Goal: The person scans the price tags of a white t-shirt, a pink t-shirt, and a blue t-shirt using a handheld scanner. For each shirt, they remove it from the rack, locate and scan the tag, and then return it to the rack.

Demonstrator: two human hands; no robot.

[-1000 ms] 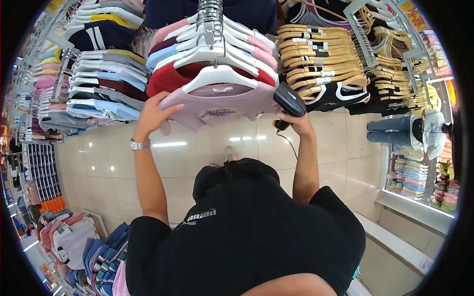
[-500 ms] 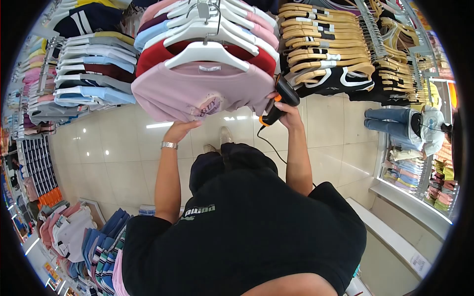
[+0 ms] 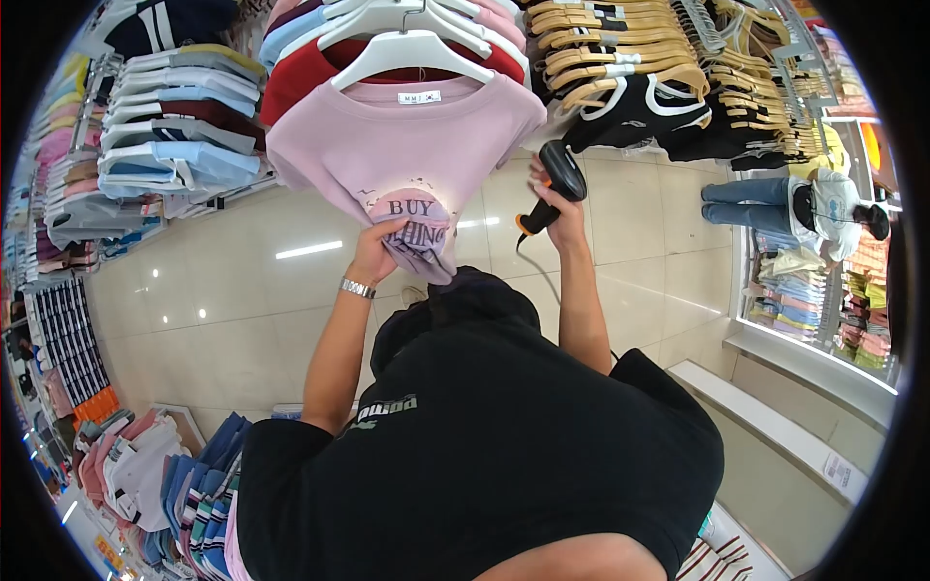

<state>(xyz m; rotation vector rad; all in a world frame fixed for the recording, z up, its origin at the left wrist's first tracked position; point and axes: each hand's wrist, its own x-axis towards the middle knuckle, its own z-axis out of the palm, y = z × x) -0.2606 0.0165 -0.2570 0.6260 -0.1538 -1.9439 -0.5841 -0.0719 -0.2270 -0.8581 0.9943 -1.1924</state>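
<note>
Nearest was the black T-shirt (image 3: 484, 445) of the person, and from its two sleeves the arms reached forward. The left hand (image 3: 380, 250), with a metal watch (image 3: 357, 288) at the wrist, was closed on the lower part of a pink shirt (image 3: 417, 145); the cloth was gathered there and the fingers covered some of the printed letters, below the word "BUY". The right hand (image 3: 559, 208) was wrapped around the handle of a black and orange scanner (image 3: 562, 169), of which the head pointed up toward the rack. From the handle's lower end a cable (image 3: 548, 271) went down beside the right forearm. The scanner was near the shirt's right sleeve, but apart from it.

The pink shirt hung on a white hanger (image 3: 412, 53) at the front end of its row, directly before a red shirt (image 3: 300, 82). To the right of this row, black tops (image 3: 639, 116) hung on wooden hangers (image 3: 605, 58). Farther, near the right edge of the tiled floor (image 3: 223, 300), another person (image 3: 833, 208) in blue jeans stood.
</note>
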